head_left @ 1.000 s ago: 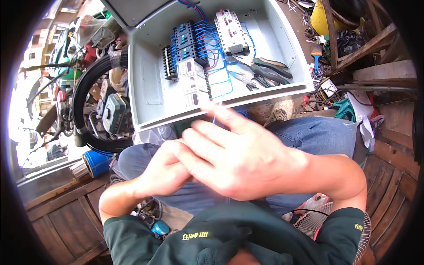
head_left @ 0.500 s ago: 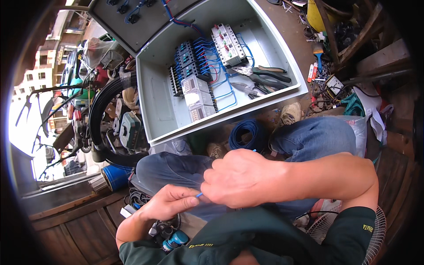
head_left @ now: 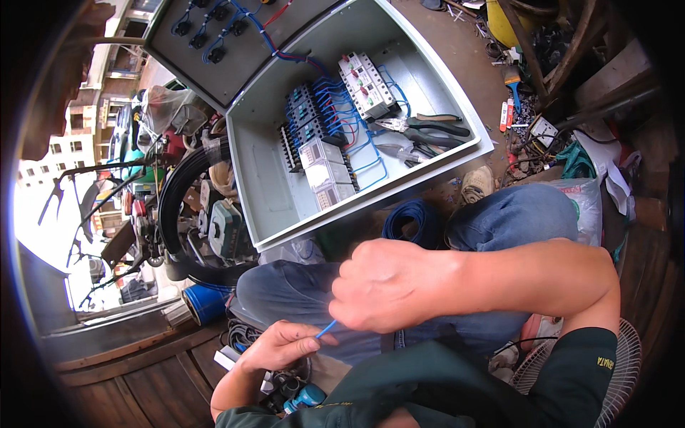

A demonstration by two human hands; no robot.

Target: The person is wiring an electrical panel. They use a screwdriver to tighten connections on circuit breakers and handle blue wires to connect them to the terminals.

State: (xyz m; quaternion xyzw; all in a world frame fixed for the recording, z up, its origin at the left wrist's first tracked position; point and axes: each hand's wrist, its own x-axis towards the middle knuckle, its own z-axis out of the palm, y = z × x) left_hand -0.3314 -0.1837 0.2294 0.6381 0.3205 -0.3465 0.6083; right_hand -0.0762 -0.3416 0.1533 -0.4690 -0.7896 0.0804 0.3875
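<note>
Over my lap, my left hand (head_left: 292, 342) pinches a thin blue wire (head_left: 327, 329) between thumb and fingers. A short stretch of it crosses the gap to my right hand (head_left: 385, 289), which is closed in a fist around the wire; the fingers' far side is hidden. Beyond my knees stands an open grey metal control box (head_left: 278, 232). Inside it are black contactors (head_left: 305, 114), a row of white breakers (head_left: 366, 85) with blue wiring, and clear-covered modules (head_left: 327, 173). Several pliers (head_left: 435, 132) lie in the box's right corner.
A coil of blue wire (head_left: 414, 220) lies on the floor between box and knees. Left of the box are a large black hose coil (head_left: 168, 207) and a blue container (head_left: 205, 303). A paintbrush (head_left: 512, 82) and scraps lie right. A fan guard (head_left: 621, 371) stands by my right elbow.
The view has shifted, so the box sits lower and more of its lid shows. Both hands keep their hold, with slightly more blue wire visible between them.
</note>
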